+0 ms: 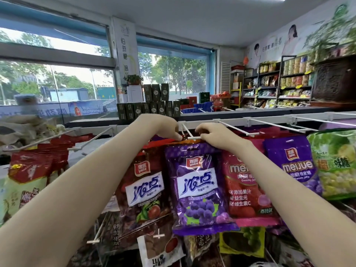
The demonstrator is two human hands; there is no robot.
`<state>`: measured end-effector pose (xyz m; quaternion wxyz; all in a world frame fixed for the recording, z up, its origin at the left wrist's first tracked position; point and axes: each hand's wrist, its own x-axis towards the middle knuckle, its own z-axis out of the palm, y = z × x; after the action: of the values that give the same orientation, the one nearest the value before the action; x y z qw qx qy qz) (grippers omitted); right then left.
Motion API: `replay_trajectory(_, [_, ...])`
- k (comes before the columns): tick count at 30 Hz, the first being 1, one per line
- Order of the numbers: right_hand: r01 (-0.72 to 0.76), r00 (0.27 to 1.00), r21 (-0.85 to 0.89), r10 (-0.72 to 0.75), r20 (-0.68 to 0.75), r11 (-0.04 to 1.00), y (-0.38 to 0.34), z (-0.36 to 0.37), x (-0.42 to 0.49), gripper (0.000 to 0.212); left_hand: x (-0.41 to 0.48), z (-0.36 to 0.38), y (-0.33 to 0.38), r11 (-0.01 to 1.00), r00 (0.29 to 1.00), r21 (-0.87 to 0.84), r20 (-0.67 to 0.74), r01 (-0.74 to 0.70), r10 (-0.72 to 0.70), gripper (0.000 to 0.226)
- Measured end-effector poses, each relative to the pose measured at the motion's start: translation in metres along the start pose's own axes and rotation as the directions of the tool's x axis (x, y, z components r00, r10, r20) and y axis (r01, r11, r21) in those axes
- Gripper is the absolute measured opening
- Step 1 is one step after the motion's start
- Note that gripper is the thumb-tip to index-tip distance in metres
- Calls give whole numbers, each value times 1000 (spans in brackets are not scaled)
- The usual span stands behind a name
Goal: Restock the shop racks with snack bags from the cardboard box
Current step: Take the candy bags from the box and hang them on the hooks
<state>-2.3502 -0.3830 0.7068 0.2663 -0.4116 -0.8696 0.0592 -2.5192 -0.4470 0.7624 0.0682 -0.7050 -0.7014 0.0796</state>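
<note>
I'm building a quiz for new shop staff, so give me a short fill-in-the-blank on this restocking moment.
1. The left hand and right hand meet at a hook whose colour is ____.
2. The grape bag hanging under them is ____ in colour.
3. The meijue bag directly right of it is ____.
Missing words: white; purple; red.
</note>
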Motion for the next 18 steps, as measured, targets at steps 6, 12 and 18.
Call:
replay_trajectory(6, [-29, 986, -111, 46, 159, 993, -5, -7, 32, 46, 30, 3, -3, 994, 997, 107, 78, -1, -7, 59])
replay_trajectory(12, [15, 932, -268, 84, 352, 963, -3, -6, 52, 51, 57, 3, -6, 1000, 975, 7, 223, -12, 10, 58])
replay_trajectory(18, [32, 933, -266, 67, 353, 963, 4, -3, 56, 35, 65, 5, -8, 999, 972, -28, 231, -34, 39, 57])
